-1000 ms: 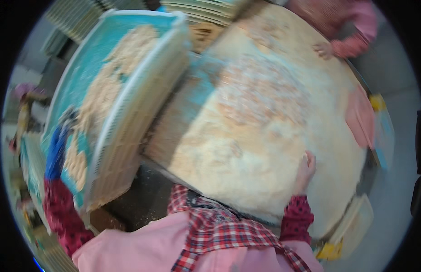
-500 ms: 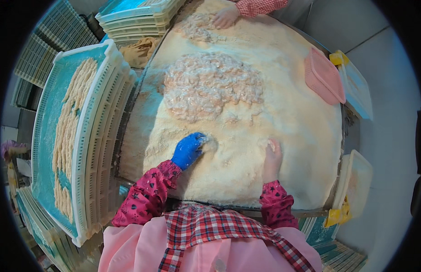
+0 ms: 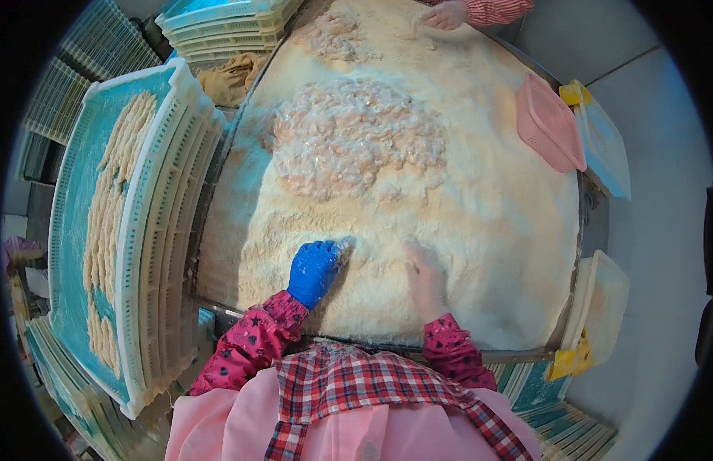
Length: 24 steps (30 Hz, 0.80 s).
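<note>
My left hand, in a blue glove, is closed at the near part of a flour-covered table. A whitish, floury bit shows at its fingertips, too small to name. To its right, my right hand reaches into the pale flour, its fingers bent and smeared by motion; whether they hold anything is unclear. Ahead of both hands lies a wet, glossy heap of pale pink meat pieces, with a few loose bits at its near edge.
On the left stands a stack of white trays, the top one bearing rows of coated strips. A pink basket sits at the far right edge. Another person's hand is at the far edge, near a smaller meat pile.
My right hand has moved left, nearer my left hand, and down into the flour. My left hand has shifted only slightly. The other person's hand has drawn away to the right from the smaller pile.
</note>
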Each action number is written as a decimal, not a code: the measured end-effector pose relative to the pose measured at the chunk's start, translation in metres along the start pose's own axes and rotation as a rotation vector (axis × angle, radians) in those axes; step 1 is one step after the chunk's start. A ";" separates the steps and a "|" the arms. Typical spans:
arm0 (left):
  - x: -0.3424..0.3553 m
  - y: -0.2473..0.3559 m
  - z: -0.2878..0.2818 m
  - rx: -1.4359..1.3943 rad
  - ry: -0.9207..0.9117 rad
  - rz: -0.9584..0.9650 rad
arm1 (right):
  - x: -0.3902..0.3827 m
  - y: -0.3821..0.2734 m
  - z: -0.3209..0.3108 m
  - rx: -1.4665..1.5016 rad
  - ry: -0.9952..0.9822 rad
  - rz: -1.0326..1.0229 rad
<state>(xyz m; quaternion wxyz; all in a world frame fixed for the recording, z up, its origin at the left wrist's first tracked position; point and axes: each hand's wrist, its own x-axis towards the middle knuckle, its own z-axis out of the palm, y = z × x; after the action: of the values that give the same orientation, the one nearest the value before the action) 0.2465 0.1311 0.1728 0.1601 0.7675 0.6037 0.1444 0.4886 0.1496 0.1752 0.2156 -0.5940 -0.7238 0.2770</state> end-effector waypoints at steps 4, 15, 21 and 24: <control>-0.003 -0.003 0.005 -0.912 0.184 -0.265 | 0.000 0.031 -0.020 0.234 -0.016 0.243; 0.005 0.011 -0.015 -1.617 0.060 -0.637 | 0.017 0.031 -0.017 0.599 -0.041 0.376; 0.032 0.058 -0.001 -2.395 0.141 -0.495 | 0.008 -0.047 -0.009 1.300 0.041 0.432; 0.022 0.064 -0.002 -2.201 0.163 -0.204 | -0.018 -0.108 0.010 0.584 0.041 -0.093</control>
<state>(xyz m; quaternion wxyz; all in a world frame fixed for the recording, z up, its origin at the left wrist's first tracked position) 0.3067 0.1389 0.2020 0.7258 0.1408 0.2147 0.6382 0.4056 0.1157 0.2394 0.4045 -0.4786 -0.6353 0.4513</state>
